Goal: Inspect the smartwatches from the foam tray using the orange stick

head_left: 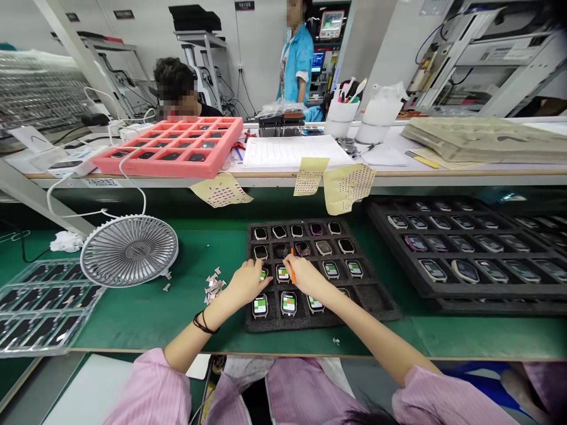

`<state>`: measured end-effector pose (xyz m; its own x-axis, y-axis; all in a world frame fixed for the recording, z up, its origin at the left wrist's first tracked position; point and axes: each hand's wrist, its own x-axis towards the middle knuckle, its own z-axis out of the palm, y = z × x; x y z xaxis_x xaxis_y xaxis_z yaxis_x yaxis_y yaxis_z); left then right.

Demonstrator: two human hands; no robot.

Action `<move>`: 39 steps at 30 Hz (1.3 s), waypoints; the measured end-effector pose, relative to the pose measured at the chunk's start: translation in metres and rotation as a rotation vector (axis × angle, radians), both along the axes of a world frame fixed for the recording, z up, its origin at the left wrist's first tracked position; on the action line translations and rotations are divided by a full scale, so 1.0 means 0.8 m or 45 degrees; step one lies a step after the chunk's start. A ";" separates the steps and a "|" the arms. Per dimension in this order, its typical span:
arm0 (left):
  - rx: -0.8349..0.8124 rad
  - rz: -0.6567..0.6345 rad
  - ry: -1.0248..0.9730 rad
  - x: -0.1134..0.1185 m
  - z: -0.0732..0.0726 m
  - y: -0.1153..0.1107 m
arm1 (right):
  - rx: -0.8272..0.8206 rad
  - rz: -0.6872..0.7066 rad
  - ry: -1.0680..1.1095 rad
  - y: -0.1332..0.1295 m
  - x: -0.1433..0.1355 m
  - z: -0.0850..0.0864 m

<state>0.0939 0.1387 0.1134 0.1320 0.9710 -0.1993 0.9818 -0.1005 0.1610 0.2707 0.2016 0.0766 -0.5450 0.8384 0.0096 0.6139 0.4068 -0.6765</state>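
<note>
A black foam tray with rows of compartments lies before me, holding several smartwatches. Some have dark screens; a front-row smartwatch shows green and white blocks. My left hand rests at the tray's left side, thumb and fingers apart around a lit smartwatch that sits in its compartment. In my right hand is a slim orange stick, pinched nearly upright beside another lit smartwatch. I cannot make out whether its tip touches the screen. My right wrist partly covers the watches beneath it.
Small pale pieces lie left of the tray. A round white fan and a clear plastic tray stand farther left. Stacked black trays hold watches at right. A shelf above carries a red foam tray. Two people are beyond.
</note>
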 end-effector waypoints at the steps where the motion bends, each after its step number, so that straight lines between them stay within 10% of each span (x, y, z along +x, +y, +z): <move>1: -0.028 -0.023 -0.051 -0.003 -0.001 0.001 | -0.010 0.000 0.018 0.001 0.000 -0.001; 16: -0.455 -0.367 -0.622 -0.053 -0.005 0.042 | -0.331 0.021 0.420 0.001 -0.006 -0.022; 23: -0.656 -0.197 -1.185 -0.073 -0.015 0.054 | -0.588 0.064 0.678 0.039 0.009 0.033; 29: -0.289 0.120 -1.679 -0.056 0.033 0.063 | -0.686 0.133 1.053 0.066 0.017 0.091; 39: -0.047 0.104 -1.749 0.010 0.084 0.091 | -0.535 -0.107 1.191 0.081 0.029 0.089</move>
<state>0.1016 0.2115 0.1802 0.1854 0.9825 0.0179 0.0363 -0.0251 0.9990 0.2938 0.2661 0.1479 -0.4097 0.9070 0.0976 -0.2162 0.0074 -0.9763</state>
